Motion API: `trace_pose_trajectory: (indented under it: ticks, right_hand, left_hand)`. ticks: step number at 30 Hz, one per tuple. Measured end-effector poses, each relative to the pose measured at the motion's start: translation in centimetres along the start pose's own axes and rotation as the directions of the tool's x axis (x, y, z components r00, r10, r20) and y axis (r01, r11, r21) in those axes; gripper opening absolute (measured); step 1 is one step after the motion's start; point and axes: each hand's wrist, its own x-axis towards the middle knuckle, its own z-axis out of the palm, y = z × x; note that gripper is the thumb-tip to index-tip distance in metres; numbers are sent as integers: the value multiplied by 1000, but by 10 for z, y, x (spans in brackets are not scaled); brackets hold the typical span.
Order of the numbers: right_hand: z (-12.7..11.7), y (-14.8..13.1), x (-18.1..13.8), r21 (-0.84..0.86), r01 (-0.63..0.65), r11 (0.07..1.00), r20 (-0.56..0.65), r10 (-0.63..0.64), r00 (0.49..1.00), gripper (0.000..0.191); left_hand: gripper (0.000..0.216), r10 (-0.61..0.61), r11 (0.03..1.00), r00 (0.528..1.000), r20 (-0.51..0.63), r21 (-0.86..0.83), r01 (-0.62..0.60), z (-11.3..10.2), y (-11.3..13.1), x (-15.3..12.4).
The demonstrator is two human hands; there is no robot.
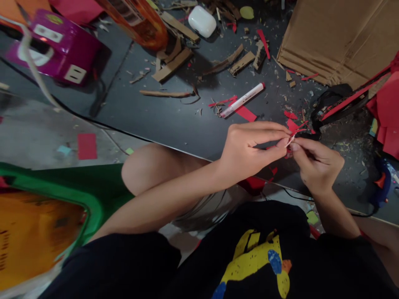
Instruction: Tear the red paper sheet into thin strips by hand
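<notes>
Right, small thin strip (291,140) (pale, some red around it) is up between the fingertips, over the near edge of the tabletop (190,122). Left hand (251,145): thumb and fingertips closed in a pinch on the strip's end, other fingers stretched out nearly straight. Right hand (321,166): thumb and index pressed together at the same strip, remaining fingers curled in. Fingertips of both hands almost meet; can't tell if they touch.

Just beyond the fingertips: red paper scraps (292,125), loose on the tabletop. Further out, a white marker (243,100) with red ends lies at a slant across a flat red strip (246,113). Past that, torn cardboard pieces (242,63) and lots of crumbs, plus a white rounded case (202,21) near the far side. Orange bottle (149,27) left of the case, partly cut off by the frame. Purple socket box (75,50) at far left, white cable (34,68) in front of it.

Right side: big cardboard sheet (339,37) at the back, red paper (388,116) near the frame edge, blue tool (386,182) below it (blurred, type unclear). Off the tabletop, left: red rectangle (87,146) on the floor, green chair (102,182) nearer.
</notes>
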Motion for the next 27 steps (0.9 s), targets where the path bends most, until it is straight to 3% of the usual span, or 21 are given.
trace_pose_trajectory:
  ticks: [3, 10, 13, 17, 23, 27]
  right_hand:
    - [1, 0, 0, 24, -31, 999, -25, 32, 999, 12]
    - [1, 5, 0, -198, 249, 948, 11, -252, 968, 15]
    - [1, 6, 0, -212, 288, 934, 16, -291, 957, 16]
    - [3, 6, -1, -163, 231, 959, -4, -235, 972, 15]
    - [5, 6, -2, 91, -7, 996, -29, 9, 1000, 15]
    - [5, 5, -1, 118, -16, 993, -43, 21, 999, 16]
  left_hand:
    - [7, 80, 996, 997, -20, 45, -79, 0, -1, 0]
    - [4, 190, 965, 982, 17, 183, -189, -1, -4, -3]
    - [3, 238, 948, 971, 5, 218, -233, 0, -4, -4]
    - [3, 247, 948, 969, -11, 208, -240, 1, -5, -4]
    - [7, 146, 983, 989, -16, 111, -143, 1, -3, -1]
    - [6, 132, 986, 991, -20, 102, -130, 0, -2, 0]
